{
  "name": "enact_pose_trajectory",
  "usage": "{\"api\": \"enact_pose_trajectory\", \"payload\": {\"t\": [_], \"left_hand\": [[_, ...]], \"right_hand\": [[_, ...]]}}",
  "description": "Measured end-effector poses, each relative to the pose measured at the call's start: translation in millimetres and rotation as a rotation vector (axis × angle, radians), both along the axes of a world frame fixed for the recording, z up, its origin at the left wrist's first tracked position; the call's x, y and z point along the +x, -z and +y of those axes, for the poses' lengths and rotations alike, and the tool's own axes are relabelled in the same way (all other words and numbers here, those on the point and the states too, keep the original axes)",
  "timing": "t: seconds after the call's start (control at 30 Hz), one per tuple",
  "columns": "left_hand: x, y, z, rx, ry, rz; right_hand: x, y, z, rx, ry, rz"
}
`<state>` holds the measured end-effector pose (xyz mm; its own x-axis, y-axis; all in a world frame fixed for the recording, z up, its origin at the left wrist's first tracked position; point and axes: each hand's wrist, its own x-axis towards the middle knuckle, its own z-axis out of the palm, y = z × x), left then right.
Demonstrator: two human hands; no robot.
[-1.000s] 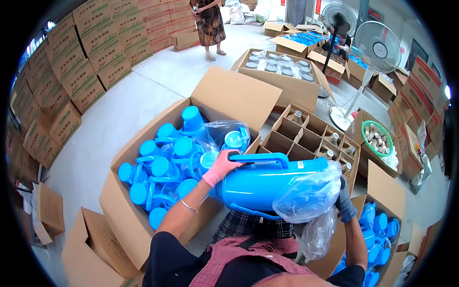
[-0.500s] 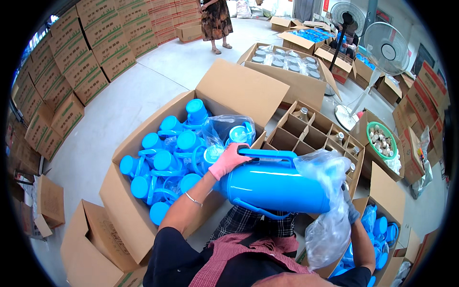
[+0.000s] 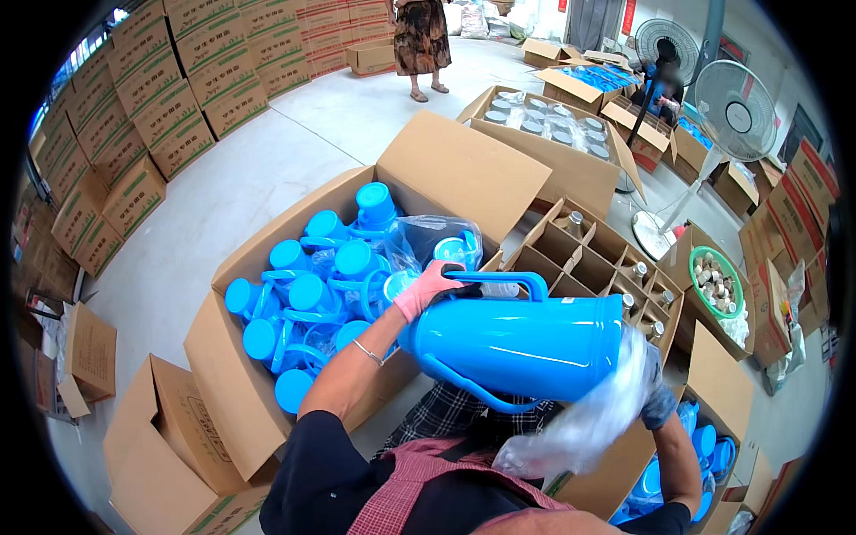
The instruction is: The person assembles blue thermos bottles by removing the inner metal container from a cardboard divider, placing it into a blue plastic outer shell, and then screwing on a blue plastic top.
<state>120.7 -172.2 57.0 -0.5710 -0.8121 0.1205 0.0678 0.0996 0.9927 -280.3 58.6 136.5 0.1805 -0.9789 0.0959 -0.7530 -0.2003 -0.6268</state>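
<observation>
I hold a big blue plastic jug [image 3: 517,343] on its side in front of my chest. My left hand [image 3: 428,290], in a pink glove, grips the jug's top end near its handle. My right hand [image 3: 657,401], in a dark glove, holds a clear plastic bag [image 3: 588,419] at the jug's base, and the bag hangs crumpled below it. Just beyond my left hand stands an open cardboard box [image 3: 464,169] packed with several blue jugs [image 3: 308,290], some in clear bags.
A divided carton [image 3: 588,263] with bottles in its cells sits right of the jug box. Another box of blue jugs [image 3: 704,446] is at lower right. Two standing fans [image 3: 736,107], a green basket [image 3: 718,281], stacked cartons [image 3: 143,116] on the left and a person [image 3: 421,36] stand farther off.
The plastic bag has slid off the jug's body toward its base and now hangs bunched under my right hand. The jug has tilted slightly and more of its blue side shows.
</observation>
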Motion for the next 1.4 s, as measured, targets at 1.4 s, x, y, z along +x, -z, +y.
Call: {"api": "enact_pose_trajectory", "payload": {"t": [1.4], "left_hand": [[41,59,216,0.24,0.015,-0.326]], "right_hand": [[-78,30,-157,-0.044,0.463,-1.004]]}}
